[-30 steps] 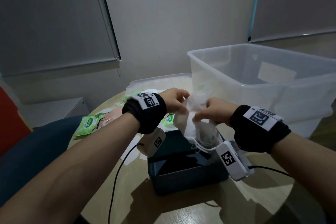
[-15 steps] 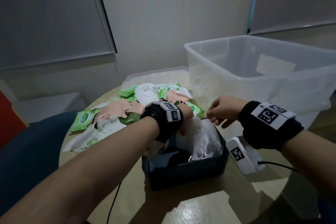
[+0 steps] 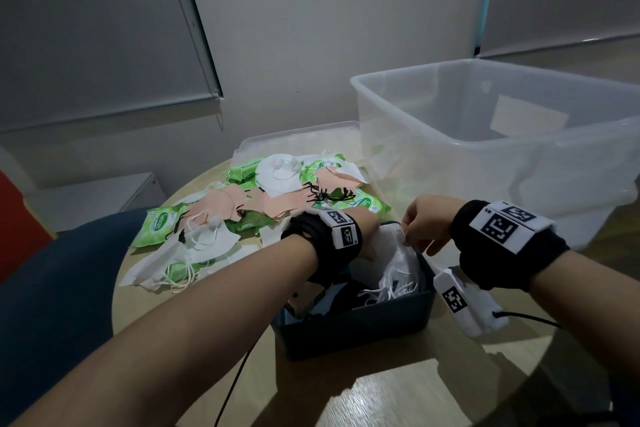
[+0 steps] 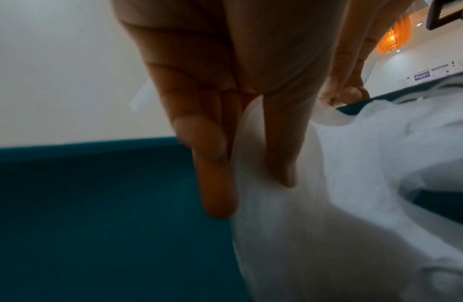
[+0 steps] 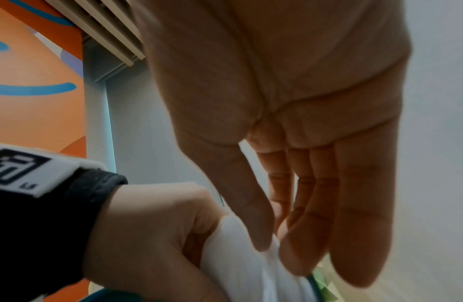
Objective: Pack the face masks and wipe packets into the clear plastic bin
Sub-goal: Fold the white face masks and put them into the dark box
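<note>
Since a second ago both hands have dropped from chest height to the small dark bin [image 3: 356, 329], and the white masks [image 3: 401, 267] they held up now sit inside it. Largest thing on the table [image 3: 311, 399], the clear plastic bin [image 3: 485, 163] stands at far right (nothing packed that I can see). Loose masks and green wipe packets [image 3: 157, 227] lie heaped left of it. Left hand [image 4: 238, 106] pinches white mask fabric between thumb and fingers. Right hand [image 5: 284, 183] pinches the same fabric's upper edge with thumb and forefinger.
</note>
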The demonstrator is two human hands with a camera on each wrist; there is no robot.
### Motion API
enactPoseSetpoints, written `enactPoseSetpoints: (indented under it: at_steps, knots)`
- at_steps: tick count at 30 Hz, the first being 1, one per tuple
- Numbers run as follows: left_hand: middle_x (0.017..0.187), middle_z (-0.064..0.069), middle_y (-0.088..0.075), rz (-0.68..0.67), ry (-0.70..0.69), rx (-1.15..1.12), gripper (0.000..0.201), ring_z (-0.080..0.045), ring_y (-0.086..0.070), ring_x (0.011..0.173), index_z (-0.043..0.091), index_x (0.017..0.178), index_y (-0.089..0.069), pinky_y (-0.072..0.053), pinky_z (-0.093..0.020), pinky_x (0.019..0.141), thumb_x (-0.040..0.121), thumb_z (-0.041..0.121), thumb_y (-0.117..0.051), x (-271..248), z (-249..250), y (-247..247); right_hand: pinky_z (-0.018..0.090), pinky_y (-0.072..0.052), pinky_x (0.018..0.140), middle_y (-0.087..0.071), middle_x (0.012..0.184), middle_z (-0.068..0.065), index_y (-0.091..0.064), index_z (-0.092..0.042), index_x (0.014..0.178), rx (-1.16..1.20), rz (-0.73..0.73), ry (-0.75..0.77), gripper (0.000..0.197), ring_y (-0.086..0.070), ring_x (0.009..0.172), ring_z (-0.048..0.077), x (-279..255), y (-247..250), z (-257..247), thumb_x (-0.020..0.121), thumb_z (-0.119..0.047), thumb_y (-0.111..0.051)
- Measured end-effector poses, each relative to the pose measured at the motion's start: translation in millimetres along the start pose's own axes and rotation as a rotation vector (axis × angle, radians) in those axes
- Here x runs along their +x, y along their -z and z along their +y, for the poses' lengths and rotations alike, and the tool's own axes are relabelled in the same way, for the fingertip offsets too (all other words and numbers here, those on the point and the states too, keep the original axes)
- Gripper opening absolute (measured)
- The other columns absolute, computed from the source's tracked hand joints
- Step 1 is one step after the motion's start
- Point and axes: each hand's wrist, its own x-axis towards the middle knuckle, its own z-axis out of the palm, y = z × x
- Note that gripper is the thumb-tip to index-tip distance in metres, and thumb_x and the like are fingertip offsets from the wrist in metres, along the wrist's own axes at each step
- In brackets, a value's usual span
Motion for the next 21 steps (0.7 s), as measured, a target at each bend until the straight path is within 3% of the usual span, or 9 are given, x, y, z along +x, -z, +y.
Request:
enactPoseSetpoints:
  at_steps: [3,7,9,11,14,17,21]
  knots:
    - [0.096,-0.015,-0.059,0.017,-0.015,-0.013,0.029,-0.028,-0.06,0.103,0.0,0.111,-0.062,-0.041,-0.029,0.077,0.087,0.018,-0.063,-2.0,3.2,4.0,0.021,-0.052,0.052,-0.06,0.065,0.009,-0.064,0.0,0.086,-0.016,0.009,-0.008,0.007,-0.058,0.061,0.019,2.8,-0.8,0.4,0.085,0.0,-0.057]
    - [0.122,-0.014,-0.057,0.084,0.011,-0.146,0.033,-0.026,-0.053,0.117,0.002,0.123,-0.055,-0.033,-0.024,0.074,0.091,0.01,-0.057,-0.4,2.9,0.8,0.02,-0.051,0.044,-0.058,0.043,0.003,-0.06,-0.002,0.071,-0.007,0.046,-0.024,0.015,-0.056,0.04,0.011,7.8,-2.6,-0.3,0.085,0.002,-0.058]
    - [0.132,-0.018,-0.05,0.107,0.003,-0.206,0.034,-0.029,-0.048,0.122,-0.001,0.128,-0.047,-0.036,-0.03,0.085,0.095,0.008,-0.046,-3.4,5.7,1.1,0.022,-0.053,0.048,-0.058,0.041,0.002,-0.061,-0.001,0.072,-0.016,0.062,-0.027,0.013,-0.056,0.036,0.01,9.7,-3.0,-0.6,0.085,0.001,-0.059]
    - [0.13,-0.023,-0.051,0.126,-0.028,-0.151,0.034,-0.032,-0.049,0.12,-0.003,0.125,-0.048,-0.038,-0.034,0.095,0.096,0.011,-0.039,-4.9,4.6,0.5,0.026,-0.056,0.059,-0.061,0.052,0.006,-0.065,0.002,0.08,-0.022,0.072,-0.021,0.009,-0.059,0.047,0.015,9.7,-3.7,-1.2,0.085,0.001,-0.057]
    - [0.124,-0.026,-0.053,0.177,-0.005,-0.181,0.032,-0.034,-0.052,0.113,-0.005,0.122,-0.047,-0.039,-0.036,0.091,0.094,0.009,-0.041,-9.0,4.4,0.1,0.033,-0.057,0.073,-0.062,0.063,0.01,-0.069,0.007,0.091,-0.029,0.076,-0.017,0.016,-0.059,0.058,0.021,8.9,-4.8,-1.4,0.085,-0.001,-0.056]
    - [0.123,-0.026,-0.046,0.239,0.028,-0.421,0.032,-0.036,-0.051,0.108,-0.007,0.122,-0.039,-0.037,-0.042,0.088,0.091,-0.003,-0.042,-6.9,7.9,-2.0,0.036,-0.056,0.077,-0.063,0.066,0.011,-0.069,0.008,0.093,-0.032,0.087,-0.011,0.017,-0.062,0.065,0.024,8.8,-5.6,-2.5,0.086,-0.003,-0.058]
    - [0.124,-0.026,-0.047,0.256,0.067,-0.456,0.028,-0.037,-0.049,0.111,-0.004,0.123,-0.04,-0.036,-0.042,0.092,0.096,0.004,-0.034,-3.3,11.3,-6.3,0.036,-0.057,0.081,-0.069,0.078,0.014,-0.069,0.008,0.097,-0.064,0.081,-0.003,0.02,-0.069,0.079,0.027,7.1,-6.2,-4.9,0.086,-0.003,-0.056]
